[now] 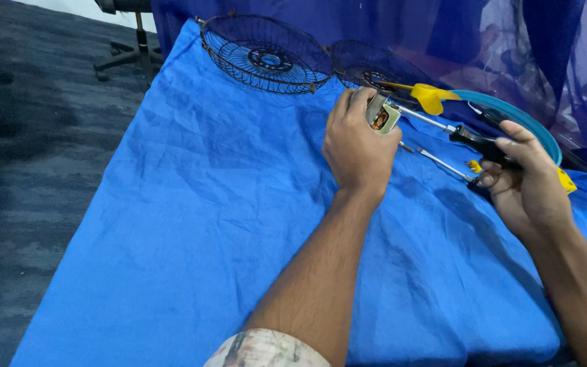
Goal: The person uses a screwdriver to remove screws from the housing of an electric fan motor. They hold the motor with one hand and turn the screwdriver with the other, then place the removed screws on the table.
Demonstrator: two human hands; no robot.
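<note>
On the blue cloth [191,224], below 2 black wire fan guards [266,54], our left hand [356,151] grips 1 small metal motor [380,113]; just right of it, our right hand [524,180] clasps 1 black-handled screwdriver [470,139], its tip at the motor.

Two wire fan guards [266,54] lie side by side on the cloth [191,224], behind both hands, an office chair [130,47] further left
</note>
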